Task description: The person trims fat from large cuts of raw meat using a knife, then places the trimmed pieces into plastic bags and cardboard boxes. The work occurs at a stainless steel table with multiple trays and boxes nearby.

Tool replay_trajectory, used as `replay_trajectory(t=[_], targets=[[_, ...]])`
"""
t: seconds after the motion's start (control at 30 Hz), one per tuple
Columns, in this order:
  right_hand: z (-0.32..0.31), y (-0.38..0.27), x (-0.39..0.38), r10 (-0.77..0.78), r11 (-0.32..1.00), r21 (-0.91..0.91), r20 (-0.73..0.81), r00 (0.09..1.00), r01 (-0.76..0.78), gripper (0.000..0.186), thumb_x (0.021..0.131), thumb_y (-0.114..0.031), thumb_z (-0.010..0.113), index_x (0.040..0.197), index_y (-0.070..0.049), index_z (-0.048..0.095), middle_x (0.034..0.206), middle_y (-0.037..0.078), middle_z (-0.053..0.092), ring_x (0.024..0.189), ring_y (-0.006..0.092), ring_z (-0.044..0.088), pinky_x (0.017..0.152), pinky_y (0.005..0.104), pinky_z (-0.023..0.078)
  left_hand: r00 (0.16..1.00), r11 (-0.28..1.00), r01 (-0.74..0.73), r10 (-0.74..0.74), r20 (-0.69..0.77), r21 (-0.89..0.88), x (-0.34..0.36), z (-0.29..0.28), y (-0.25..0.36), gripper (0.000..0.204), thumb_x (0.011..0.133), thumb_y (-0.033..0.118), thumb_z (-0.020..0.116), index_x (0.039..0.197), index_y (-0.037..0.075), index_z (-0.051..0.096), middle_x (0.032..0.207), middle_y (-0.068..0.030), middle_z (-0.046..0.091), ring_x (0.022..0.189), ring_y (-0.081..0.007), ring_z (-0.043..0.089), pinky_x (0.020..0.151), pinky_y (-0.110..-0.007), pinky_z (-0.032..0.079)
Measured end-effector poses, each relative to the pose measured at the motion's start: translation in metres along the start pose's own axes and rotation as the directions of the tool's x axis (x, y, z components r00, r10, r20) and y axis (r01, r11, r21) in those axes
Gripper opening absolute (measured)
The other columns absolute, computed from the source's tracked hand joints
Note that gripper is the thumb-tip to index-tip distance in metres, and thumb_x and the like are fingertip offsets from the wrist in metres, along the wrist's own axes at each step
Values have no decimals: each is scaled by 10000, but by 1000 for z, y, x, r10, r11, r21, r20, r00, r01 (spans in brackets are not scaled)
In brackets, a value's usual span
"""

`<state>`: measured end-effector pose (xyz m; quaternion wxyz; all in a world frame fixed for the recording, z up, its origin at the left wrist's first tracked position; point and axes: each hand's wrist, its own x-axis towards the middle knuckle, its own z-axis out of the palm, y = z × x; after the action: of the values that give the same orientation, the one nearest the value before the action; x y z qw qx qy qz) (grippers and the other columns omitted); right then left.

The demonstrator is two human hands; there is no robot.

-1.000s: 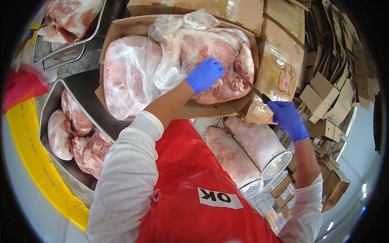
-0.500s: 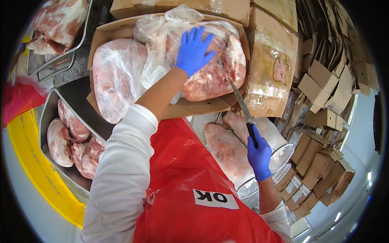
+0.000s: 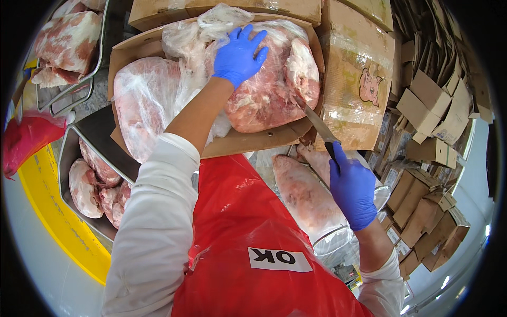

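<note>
A large raw cut of meat (image 3: 259,108) lies in an open cardboard box (image 3: 232,147), partly covered by clear plastic film (image 3: 177,39). My left hand (image 3: 239,58), in a blue glove, rests on top of the meat with its fingers spread. My blue-gloved right hand (image 3: 351,187) is wrapped round the black handle of a knife (image 3: 318,124). The blade points up and left, its tip at the lower right side of the meat; whether the point is sunk in cannot be made out. A second cut wrapped in film (image 3: 140,100) fills the box's left side.
At the left, a metal bin (image 3: 66,174) holds several meat pieces; another metal container (image 3: 100,58) with meat stands beyond it. Closed cartons (image 3: 354,79) border the box. Under my right hand lie more meat cuts (image 3: 301,193). Flattened cardboard (image 3: 425,105) is stacked far right. A pink-red garment (image 3: 31,140) shows far left.
My right hand has come up and slightly right with the knife, still at the meat's lower right. My left hand stays on the meat; the whole view has shifted slightly.
</note>
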<state>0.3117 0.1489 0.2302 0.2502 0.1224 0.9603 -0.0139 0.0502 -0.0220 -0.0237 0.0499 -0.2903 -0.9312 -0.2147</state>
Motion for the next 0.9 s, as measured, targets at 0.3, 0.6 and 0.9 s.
replay_trajectory(t=[0.3,0.6,0.9], targets=[[211,31,-36,125,960,276,-289,949,-42,533,972,-234,617,1493,-213,505,703,153,570,524,330,569,460,473,462,998,999,50,-50,36,15,5,-2,2,468,968,467,554,1406,304,571,1474,-71,518,1349,-313,468,982,-506,525],[163,35,-57,181,894,444,-246,952,-55,490,949,-211,666,1431,-186,582,789,150,625,592,317,620,534,425,495,999,998,31,-33,40,51,11,2,-2,486,970,502,531,1422,324,556,1478,-73,514,1345,-317,477,1020,-490,504],[107,41,-81,195,931,348,-213,957,-112,441,907,-185,705,1344,-215,660,698,119,603,574,302,619,521,422,499,998,999,54,-54,42,1,14,6,0,447,983,457,531,1402,312,578,1452,-83,540,1336,-325,484,1026,-477,499]])
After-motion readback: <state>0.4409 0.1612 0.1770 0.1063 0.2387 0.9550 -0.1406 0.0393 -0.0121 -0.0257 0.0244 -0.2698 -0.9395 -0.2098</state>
